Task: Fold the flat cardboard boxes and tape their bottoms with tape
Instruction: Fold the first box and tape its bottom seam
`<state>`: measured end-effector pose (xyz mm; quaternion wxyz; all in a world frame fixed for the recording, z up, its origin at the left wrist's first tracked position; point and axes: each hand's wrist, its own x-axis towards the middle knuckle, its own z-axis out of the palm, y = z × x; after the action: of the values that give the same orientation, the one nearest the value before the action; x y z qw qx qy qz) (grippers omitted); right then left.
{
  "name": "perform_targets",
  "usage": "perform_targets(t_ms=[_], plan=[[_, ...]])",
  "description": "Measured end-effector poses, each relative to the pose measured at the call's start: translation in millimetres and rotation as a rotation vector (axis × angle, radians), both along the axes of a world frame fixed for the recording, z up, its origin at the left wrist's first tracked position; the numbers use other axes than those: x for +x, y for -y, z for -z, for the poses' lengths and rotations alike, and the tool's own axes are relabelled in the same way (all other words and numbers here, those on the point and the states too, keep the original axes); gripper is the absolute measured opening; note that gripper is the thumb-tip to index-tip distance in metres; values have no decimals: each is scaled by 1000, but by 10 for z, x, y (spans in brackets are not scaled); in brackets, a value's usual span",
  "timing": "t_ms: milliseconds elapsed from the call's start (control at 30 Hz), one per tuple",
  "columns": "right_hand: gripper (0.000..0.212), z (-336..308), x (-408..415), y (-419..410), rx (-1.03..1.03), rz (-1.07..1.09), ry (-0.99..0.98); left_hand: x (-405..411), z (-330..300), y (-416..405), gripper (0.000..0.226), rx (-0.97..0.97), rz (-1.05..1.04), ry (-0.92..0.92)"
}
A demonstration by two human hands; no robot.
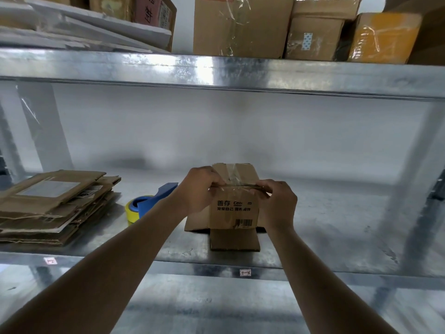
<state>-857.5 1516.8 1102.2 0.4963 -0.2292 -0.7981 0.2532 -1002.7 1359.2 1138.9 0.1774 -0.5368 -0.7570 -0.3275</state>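
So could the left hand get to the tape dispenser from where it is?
Probably yes. The tape dispenser sits just beside the left hand with nothing between them, but that hand grips the box and must let go first.

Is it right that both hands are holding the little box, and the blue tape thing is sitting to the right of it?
Not quite. The head view shows the left hand and right hand both gripping the small box, but the blue tape dispenser sits left of it, not right.
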Motion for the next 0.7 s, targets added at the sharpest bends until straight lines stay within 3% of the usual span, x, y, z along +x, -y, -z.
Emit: perform_targets(t_ms=[100, 300, 500, 700], plan=[[26, -30, 3, 34, -105, 12, 20, 30, -62, -29, 25, -30, -18, 16], [26, -55, 32, 46, -76, 47, 71, -118, 81, 50, 29, 79, -19, 76], [27, -145, -1, 16, 136, 35, 276, -172, 72, 72, 28, 104, -13, 100], [36, -128, -47, 62, 271, -237, 296, -206, 83, 59, 25, 117, 63, 31]])
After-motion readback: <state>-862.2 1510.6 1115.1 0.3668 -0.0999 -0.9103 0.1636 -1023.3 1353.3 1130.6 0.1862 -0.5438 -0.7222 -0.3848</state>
